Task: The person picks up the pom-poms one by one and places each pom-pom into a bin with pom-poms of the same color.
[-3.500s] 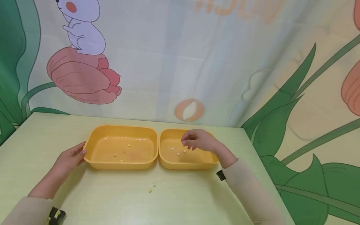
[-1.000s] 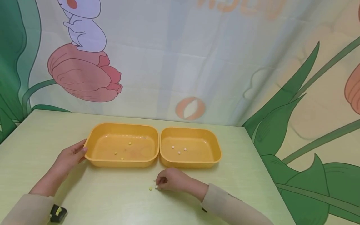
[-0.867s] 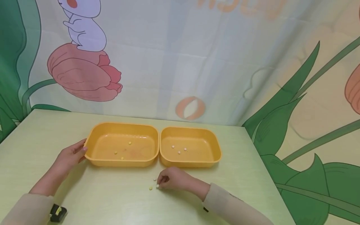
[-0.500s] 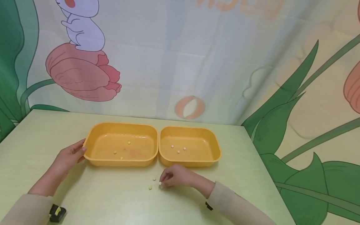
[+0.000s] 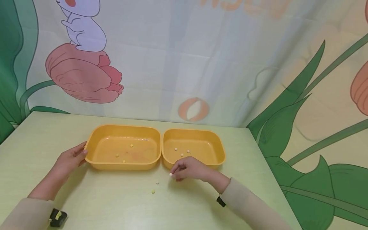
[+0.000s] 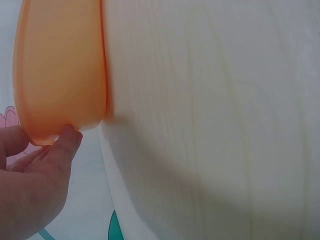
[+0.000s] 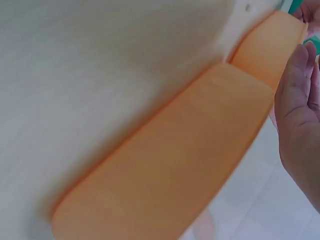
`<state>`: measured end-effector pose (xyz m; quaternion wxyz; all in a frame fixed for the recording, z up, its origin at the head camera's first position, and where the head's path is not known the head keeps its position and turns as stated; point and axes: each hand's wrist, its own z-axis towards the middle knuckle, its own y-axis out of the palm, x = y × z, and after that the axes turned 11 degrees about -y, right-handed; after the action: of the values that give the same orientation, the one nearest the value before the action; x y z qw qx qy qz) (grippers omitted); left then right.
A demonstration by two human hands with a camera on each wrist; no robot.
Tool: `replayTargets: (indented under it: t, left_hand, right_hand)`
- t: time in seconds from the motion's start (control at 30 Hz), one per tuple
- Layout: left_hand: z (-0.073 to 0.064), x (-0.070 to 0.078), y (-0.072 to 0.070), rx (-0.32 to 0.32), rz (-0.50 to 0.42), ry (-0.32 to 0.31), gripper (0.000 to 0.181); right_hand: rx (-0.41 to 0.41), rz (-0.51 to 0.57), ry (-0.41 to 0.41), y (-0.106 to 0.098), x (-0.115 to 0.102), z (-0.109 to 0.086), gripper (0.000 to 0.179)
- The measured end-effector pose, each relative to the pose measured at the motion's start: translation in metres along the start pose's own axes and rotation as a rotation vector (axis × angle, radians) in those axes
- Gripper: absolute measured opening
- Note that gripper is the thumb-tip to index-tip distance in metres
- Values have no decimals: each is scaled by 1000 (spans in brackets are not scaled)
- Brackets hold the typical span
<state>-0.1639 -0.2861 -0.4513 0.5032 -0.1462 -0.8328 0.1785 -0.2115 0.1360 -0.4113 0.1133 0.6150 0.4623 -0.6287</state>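
In the head view my right hand [image 5: 191,168] pinches a small white bead [image 5: 171,174] between thumb and fingertips, over the table in front of the smaller yellow tray [image 5: 212,166]. Several fingers of that hand are curled, and the right wrist view hides the bead. Three white beads [image 5: 182,155] lie inside the smaller tray. My left hand [image 5: 68,160] holds the left end of the larger yellow tray [image 5: 123,166], its thumb and fingers at the rim and end wall. Three yellow beads [image 5: 131,145] are in that tray.
On the table [image 5: 115,201], in front of where the trays meet, lie one white bead [image 5: 157,182] and one yellow bead [image 5: 153,191]. The trays stand side by side, ends touching. A printed curtain [image 5: 143,64] hangs behind the table's back edge.
Earlier my right hand was over the smaller tray, then went down to the beads on the table. It has since lifted one white bead and moved up and right. The left hand stays put.
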Motion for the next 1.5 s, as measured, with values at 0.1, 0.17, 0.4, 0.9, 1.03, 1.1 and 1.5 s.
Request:
replayTargets:
  t: [0.1, 0.17, 0.4, 0.9, 1.03, 1.1, 1.5]
  left_hand:
    - [0, -1, 0, 1, -1, 3, 63]
    - [0, -1, 0, 2, -1, 4, 63]
    - [0, -1, -1, 5, 7, 8, 63]
    - [-2, -1, 0, 1, 10, -14, 64]
    - [-2, 0, 0, 4, 9, -12, 64]
    - [-2, 0, 0, 4, 11, -13, 64]
    - [0, 1, 0, 3, 8, -19, 65]
  right_hand:
    - [13, -2, 9, -9, -5, -1, 17]
    - [26, -12, 14, -16, -7, -1, 15]
    - [72, 12, 25, -40, -18, 1, 16]
    - [163, 15, 47, -89, -48, 10, 21]
    - [181, 10, 51, -100, -55, 15, 21]
    - [185, 16, 49, -105, -56, 19, 22]
    - [125, -14, 15, -133, -62, 34, 20]
